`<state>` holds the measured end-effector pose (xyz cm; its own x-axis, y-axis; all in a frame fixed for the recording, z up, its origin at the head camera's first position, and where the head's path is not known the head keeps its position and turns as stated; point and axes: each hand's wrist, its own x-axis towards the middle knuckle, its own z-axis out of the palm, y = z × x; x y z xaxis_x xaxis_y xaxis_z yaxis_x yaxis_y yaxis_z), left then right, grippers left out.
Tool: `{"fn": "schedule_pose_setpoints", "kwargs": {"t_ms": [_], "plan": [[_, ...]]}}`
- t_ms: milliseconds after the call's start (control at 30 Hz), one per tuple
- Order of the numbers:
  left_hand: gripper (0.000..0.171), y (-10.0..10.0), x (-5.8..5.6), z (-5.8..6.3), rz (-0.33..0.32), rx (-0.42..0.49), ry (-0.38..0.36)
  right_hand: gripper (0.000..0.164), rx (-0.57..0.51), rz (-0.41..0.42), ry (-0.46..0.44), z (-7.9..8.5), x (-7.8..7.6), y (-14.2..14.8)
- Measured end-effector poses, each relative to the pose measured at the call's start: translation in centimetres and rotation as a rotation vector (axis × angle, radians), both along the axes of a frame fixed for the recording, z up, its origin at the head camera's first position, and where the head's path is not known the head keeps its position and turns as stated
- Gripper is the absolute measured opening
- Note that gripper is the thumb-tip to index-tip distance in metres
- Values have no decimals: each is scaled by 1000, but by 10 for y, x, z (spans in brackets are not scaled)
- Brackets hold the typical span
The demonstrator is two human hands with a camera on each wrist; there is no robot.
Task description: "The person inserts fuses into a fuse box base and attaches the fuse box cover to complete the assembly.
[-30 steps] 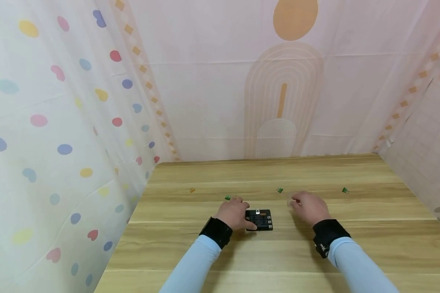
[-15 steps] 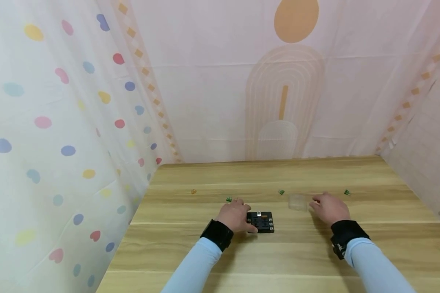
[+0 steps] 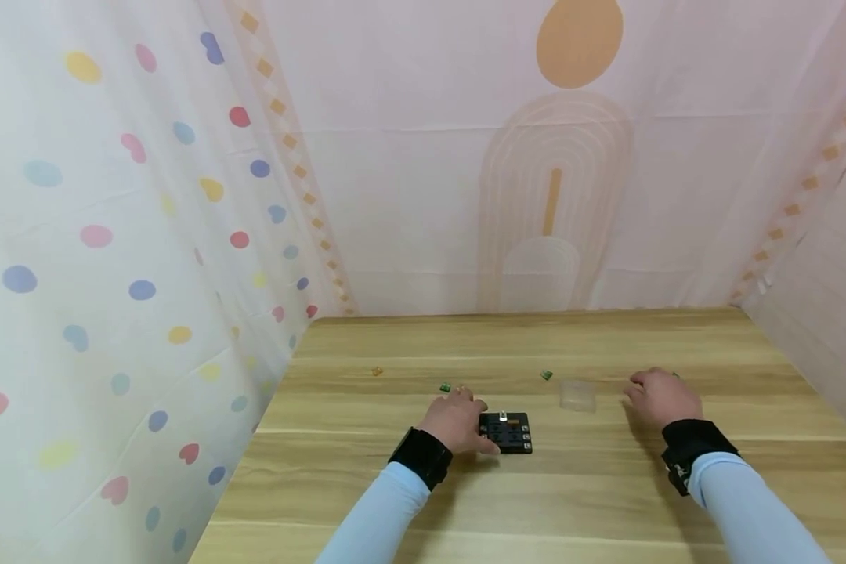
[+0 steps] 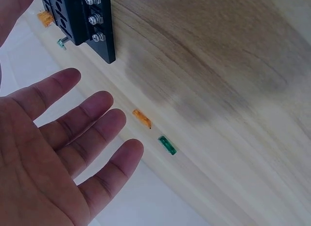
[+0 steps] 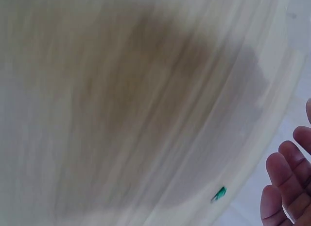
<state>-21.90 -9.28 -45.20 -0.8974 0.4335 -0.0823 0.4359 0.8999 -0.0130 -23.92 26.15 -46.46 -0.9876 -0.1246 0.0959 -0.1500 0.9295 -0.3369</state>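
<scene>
The wood-grain tabletop (image 3: 550, 501) bears a black fuse block (image 3: 511, 436), lying flat near the middle, just beside the left hand (image 3: 458, 423). The block is rectangular, with dark slotted rows, silver screws (image 4: 95, 18) along one side, a bright metal stud (image 3: 504, 416) at its far edge and an orange strip beside the stud. To its right lies a clear cover (image 3: 578, 396), well apart from it. Small green fuses and an orange fuse (image 3: 377, 371) are scattered beyond. Compared with a second ago, the right hand (image 3: 665, 399) has left the clear cover and moved farther right, and the rightmost green fuse (image 3: 676, 375) is now mostly hidden behind it; the left hand has stayed at the block. The left hand's four fingers are extended and spread, its thumb by the block's near left corner; whether the thumb touches cannot be told. The right hand hangs over the table with fingers loosely bent, holding nothing.
</scene>
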Motion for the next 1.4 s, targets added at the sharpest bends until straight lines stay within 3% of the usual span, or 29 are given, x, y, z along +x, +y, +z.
{"fn": "schedule_pose_setpoints", "kwargs": {"t_ms": [300, 800, 1400], "plan": [[76, 1, 0, -7, -10, -13, 29, 35, 18, -30, -16, 1, -6, 24], [75, 0, 1, 0, 0, -27, 28, 40, 78, -34, -55, 10, -21, 43], [74, 1, 3, 0, -4, -13, 19, 39, 136, -41, -82, 2, -29, 63]]}}
